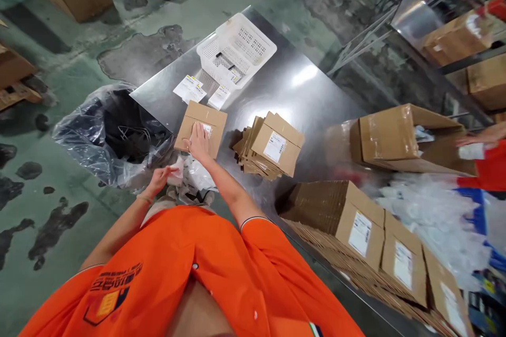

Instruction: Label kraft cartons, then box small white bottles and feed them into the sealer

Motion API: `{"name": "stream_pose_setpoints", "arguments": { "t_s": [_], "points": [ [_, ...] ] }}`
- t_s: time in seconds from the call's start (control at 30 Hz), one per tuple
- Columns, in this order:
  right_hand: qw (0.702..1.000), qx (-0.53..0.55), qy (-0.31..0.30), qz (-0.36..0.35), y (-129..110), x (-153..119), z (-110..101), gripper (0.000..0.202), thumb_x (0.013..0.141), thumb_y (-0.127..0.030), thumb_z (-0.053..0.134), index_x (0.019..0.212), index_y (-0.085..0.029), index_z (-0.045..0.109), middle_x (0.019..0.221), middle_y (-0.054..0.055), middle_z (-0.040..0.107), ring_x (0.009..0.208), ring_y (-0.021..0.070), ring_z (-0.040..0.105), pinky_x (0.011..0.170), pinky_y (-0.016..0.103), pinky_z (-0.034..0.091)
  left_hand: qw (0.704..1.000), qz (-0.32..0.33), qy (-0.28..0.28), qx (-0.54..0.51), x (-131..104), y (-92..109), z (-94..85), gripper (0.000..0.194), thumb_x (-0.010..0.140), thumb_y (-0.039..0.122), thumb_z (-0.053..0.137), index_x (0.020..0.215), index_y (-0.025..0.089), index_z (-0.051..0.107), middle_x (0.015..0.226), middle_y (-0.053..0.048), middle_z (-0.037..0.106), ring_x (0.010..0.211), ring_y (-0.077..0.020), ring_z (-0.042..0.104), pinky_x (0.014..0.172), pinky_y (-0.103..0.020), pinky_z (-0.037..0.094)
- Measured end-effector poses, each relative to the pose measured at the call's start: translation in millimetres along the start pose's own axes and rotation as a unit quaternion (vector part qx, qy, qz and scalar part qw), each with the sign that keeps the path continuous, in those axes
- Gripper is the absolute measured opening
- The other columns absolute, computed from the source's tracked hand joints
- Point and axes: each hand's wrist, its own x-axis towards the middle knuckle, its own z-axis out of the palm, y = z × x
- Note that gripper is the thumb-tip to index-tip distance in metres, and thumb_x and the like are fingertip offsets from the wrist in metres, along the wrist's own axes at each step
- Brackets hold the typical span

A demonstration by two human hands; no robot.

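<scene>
My right hand (200, 142) lies flat on a small flattened cardboard box (215, 118), its fingers stretched over a white label (206, 128) that they partly hide. My left hand (160, 180) is closed in a pinch on a small piece of whitish paper (177, 169), just off the table's near edge. To the right of the box stands an uneven stack of similar flat cardboard boxes (269, 147), the top one bearing a white label. Beyond my right hand, sheets of printed labels (190, 88) and a small label pile (219, 97) rest on the metal table (308, 95).
A white perforated basket (256, 45) sits at the table's far end. On the left stands a bin lined with clear plastic (90, 131). Labelled cardboard boxes (363, 226) fill the right side, near an open carton (387, 134) and another person's hand (484, 137).
</scene>
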Motion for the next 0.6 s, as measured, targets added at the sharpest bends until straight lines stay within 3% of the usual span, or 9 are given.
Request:
{"name": "stream_pose_setpoints", "arguments": {
  "t_s": [0.1,0.23,0.3,0.4,0.5,0.6],
  "points": [
    [0.997,-0.008,0.020,0.068,17,-10,-6,0.067,0.118,-0.028,0.057,0.182,-0.005,0.054,0.192,0.030,0.041,0.184,0.0374,0.033,0.150,0.060,0.028,0.998,0.049,0.036,0.001,28,36,6.2,0.033,0.085,0.046,0.091,0.098,0.016,0.089,0.094,-0.010,0.086,0.087,-0.0260,0.075,0.086,-0.034,0.061],
    [0.973,0.029,0.084,0.213,49,-21,-18,0.067,0.116,-0.022,0.047,0.179,0.000,0.053,0.189,0.036,0.042,0.181,0.0407,0.040,0.146,0.063,0.037,0.991,0.056,0.078,0.095,58,75,21.0,0.045,0.084,0.017,0.085,0.128,0.009,0.086,0.115,-0.014,0.089,0.114,-0.0303,0.080,0.104,-0.033,0.058],
    [0.963,0.080,0.081,0.243,52,-27,-19,0.064,0.114,-0.024,0.051,0.174,0.001,0.056,0.182,0.038,0.050,0.175,0.0411,0.050,0.141,0.060,0.046,0.987,0.048,0.071,0.134,60,82,28.5,0.047,0.082,0.018,0.084,0.129,0.010,0.086,0.119,-0.018,0.089,0.125,-0.0365,0.080,0.111,-0.038,0.058],
    [0.945,0.144,0.106,0.275,53,-34,-32,0.059,0.112,-0.028,0.058,0.167,-0.009,0.059,0.168,0.032,0.064,0.159,0.0401,0.065,0.131,0.058,0.057,0.989,0.049,0.036,0.137,47,82,39.2,0.048,0.081,0.033,0.088,0.124,0.012,0.088,0.125,-0.020,0.089,0.128,-0.0416,0.080,0.114,-0.046,0.061],
    [0.928,0.159,0.179,0.287,82,-45,-88,0.054,0.110,-0.030,0.061,0.163,-0.018,0.059,0.153,0.023,0.074,0.143,0.0383,0.074,0.125,0.059,0.060,0.992,0.095,-0.026,0.078,30,84,46.2,0.058,0.081,0.054,0.090,0.124,0.014,0.089,0.126,-0.017,0.088,0.116,-0.0370,0.080,0.105,-0.046,0.065],
    [0.897,0.139,0.276,0.316,143,-71,-176,0.053,0.109,-0.031,0.062,0.160,-0.017,0.061,0.149,0.022,0.075,0.143,0.0375,0.073,0.126,0.060,0.058,0.989,0.133,-0.065,-0.007,17,96,47.5,0.061,0.076,0.070,0.094,0.104,0.016,0.088,0.103,-0.012,0.086,0.097,-0.0294,0.076,0.086,-0.038,0.064]
  ]
}}
